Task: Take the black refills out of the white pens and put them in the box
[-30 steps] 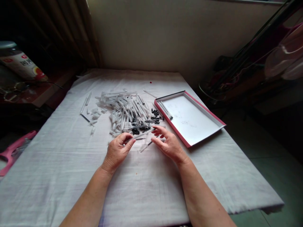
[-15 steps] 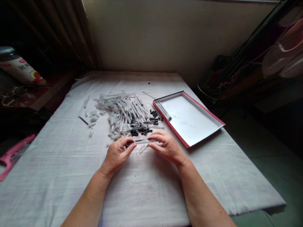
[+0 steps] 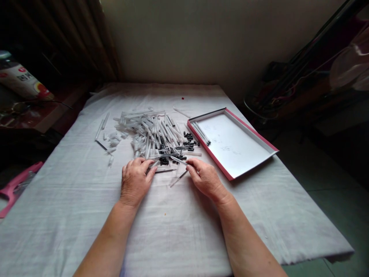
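Observation:
My left hand (image 3: 136, 180) is at the near left edge of the pile, thumb and forefinger closed on a small translucent piece (image 3: 155, 164) that looks like a pen cap. My right hand (image 3: 205, 178) pinches a clear pen barrel (image 3: 178, 160), its far end pointing left and away. A dark-tipped refill (image 3: 166, 171) lies on the cloth between the hands. Another dark thin refill or pen (image 3: 179, 179) slants below my right fingertips. Beyond the hands spreads a heap of translucent pen barrels (image 3: 167, 130), with black plugs (image 3: 188, 136) on its right side.
A shallow pink-rimmed box lid (image 3: 239, 150) stands right of the pile, several pens (image 3: 201, 132) along its left wall. White cloth (image 3: 173, 231) covers the table. Loose caps (image 3: 114, 138) lie left of the heap. A pink-handled item (image 3: 17, 186) and a jar (image 3: 24, 79) are at far left.
My hands have moved apart. My left hand has shifted left to the pile's edge. The clear barrel now shows raised in my right fingers, and the dark-tipped refill lies uncovered.

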Tool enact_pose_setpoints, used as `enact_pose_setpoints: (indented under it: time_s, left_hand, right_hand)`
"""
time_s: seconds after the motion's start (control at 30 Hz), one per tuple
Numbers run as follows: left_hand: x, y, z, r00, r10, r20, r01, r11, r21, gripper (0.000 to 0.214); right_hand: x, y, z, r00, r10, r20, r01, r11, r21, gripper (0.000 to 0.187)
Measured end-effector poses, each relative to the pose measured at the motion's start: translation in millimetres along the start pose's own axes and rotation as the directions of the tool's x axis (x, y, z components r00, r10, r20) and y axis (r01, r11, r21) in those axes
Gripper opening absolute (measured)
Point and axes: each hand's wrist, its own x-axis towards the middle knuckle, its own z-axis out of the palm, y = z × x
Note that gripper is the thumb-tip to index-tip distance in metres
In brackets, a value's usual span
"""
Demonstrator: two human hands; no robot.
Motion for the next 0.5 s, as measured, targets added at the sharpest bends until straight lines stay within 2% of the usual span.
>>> enact_pose_setpoints:
  time_s: [0.17,0.3,0.4,0.43,0.5]
  left_hand:
    - [3.2,6.2,0.4,1.0,-0.011,0.004,0.011,1.0,0.029,0.019]
    - [2.0,7.4,-1.5,0.999,-0.034,-0.01,0.034,0.998,-0.048,0.017]
    - [-1.2,6.1,-2.6,0.993,-0.111,-0.041,0.096,0.958,-0.271,0.02]
    - [-2.2,5.4,-2.4,0.989,-0.147,-0.017,0.129,0.912,-0.391,0.021]
    - [-3.7,4.2,-1.4,0.977,-0.196,0.084,0.205,0.756,-0.621,0.026]
  right_hand:
    - [-1.3,-1.2,5.2,0.999,-0.042,0.002,0.042,0.998,0.038,0.017]
    - [-1.3,-3.5,7.5,0.999,-0.036,-0.021,0.037,0.997,0.073,0.018]
    - [-1.1,-5.6,7.7,0.999,-0.024,-0.049,0.031,0.991,0.133,0.016]
    - [-1.1,-6.2,7.6,0.998,-0.025,-0.055,0.033,0.987,0.155,0.014]
    - [-1.4,-7.3,7.5,0.997,-0.03,-0.07,0.043,0.98,0.195,0.013]
